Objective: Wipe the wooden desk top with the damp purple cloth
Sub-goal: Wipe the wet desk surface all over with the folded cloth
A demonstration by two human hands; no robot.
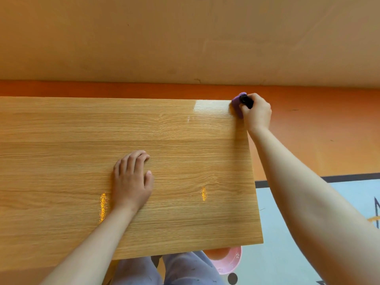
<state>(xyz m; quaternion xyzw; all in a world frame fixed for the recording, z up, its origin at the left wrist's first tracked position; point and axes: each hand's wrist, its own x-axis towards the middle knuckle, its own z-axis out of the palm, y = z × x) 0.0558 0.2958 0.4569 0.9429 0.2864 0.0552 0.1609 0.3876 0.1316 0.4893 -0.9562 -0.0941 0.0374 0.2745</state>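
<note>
The right hand point(256, 112) reaches out to the far right corner of the wooden surface point(61, 130), its fingers curled tight around a bunched purple cloth point(236, 104). A small dark object point(246, 101) sits between the fingers at the top of the grip; what it is cannot be told. The cloth presses on the corner itself, part of it bulging past the far edge. The right forearm runs from the lower right of the view along and beyond the right edge of the surface.

The left hand point(132, 179) lies flat, palm down, near the middle of the surface, fingers slightly bent and close together, thumb spread to the side, holding nothing. Its forearm comes in from the bottom edge.

Just left of the cloth a pale glossy patch point(211, 108) shines along the far edge. 2 bright orange-yellow streaks of light point(102, 206) lie on the wood nearer the person, 1 beside the left wrist and 1 further right.

Beyond the surface an orange band point(144, 90) runs below a tan wall point(185, 38). Under the near edge are the person's grey-trousered legs point(185, 268), and beside them a pink bowl point(232, 262) stands on a pale blue floor point(287, 233).
</note>
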